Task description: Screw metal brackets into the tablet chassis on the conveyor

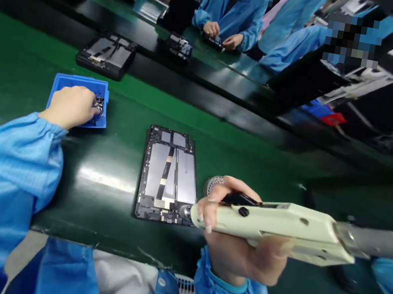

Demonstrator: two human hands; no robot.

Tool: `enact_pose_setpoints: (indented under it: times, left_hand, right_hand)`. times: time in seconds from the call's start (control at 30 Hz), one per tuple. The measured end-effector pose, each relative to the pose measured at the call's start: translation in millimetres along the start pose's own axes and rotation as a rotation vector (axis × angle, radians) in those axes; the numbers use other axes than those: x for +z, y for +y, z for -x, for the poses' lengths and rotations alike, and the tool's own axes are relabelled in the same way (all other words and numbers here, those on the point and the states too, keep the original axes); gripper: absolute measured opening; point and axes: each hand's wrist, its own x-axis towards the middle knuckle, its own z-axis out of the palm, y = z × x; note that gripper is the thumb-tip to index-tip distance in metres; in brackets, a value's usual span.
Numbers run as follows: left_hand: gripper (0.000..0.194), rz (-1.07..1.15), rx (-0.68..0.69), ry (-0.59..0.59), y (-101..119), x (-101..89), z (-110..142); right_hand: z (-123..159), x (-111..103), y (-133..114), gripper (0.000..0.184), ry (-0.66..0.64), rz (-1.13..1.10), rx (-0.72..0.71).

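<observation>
Left hand (70, 105), grip unclear, is in a blue tray (82, 80) of small parts (99, 103); right hand (234, 256) grasps a power screwdriver (292, 229)

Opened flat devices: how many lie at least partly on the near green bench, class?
2: the near device, left of the right hand; the far device, beyond the blue tray. The blurred right side may hide more.

Bin (101, 87) left of tablet (170, 178) — screwdriver (281, 225) right.
</observation>
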Motion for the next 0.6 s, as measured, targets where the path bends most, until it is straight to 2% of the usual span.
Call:
enact_pose_setpoints:
  times: [0.07, 0.17, 0.33, 0.47, 0.53, 0.6]
  left_hand:
    - [0.031, -0.006, 0.006, -0.119, 3.5, 6.5, -7.1]
    - [0.026, 0.067, -0.036, -0.116, 11.1, 10.0, -6.3]
    - [0.024, 0.216, -0.076, -0.002, 8.1, 6.9, 1.5]
    - [0.027, 0.251, -0.101, 0.072, 0.5, 2.2, 3.4]
    - [0.027, 0.283, -0.111, 0.134, -2.2, -6.7, 4.7]
    - [0.030, 0.325, -0.079, 0.244, -0.9, -20.9, 7.8]
  right_hand:
    - [1.9, 2.5, 1.6, 0.058, -0.004, 0.023, 0.008]
    - [4.2, 5.3, 3.7, 0.058, -0.011, 0.046, 0.023]
    - [6.6, 4.7, 7.3, 0.058, -0.012, 0.106, 0.040]
    - [7.4, 3.6, 9.5, 0.058, -0.015, 0.081, 0.060]
    - [6.8, 5.0, 9.7, 0.058, -0.040, 0.072, 0.086]
    - [5.5, 7.6, 9.1, 0.058, -0.070, 0.070, 0.102]
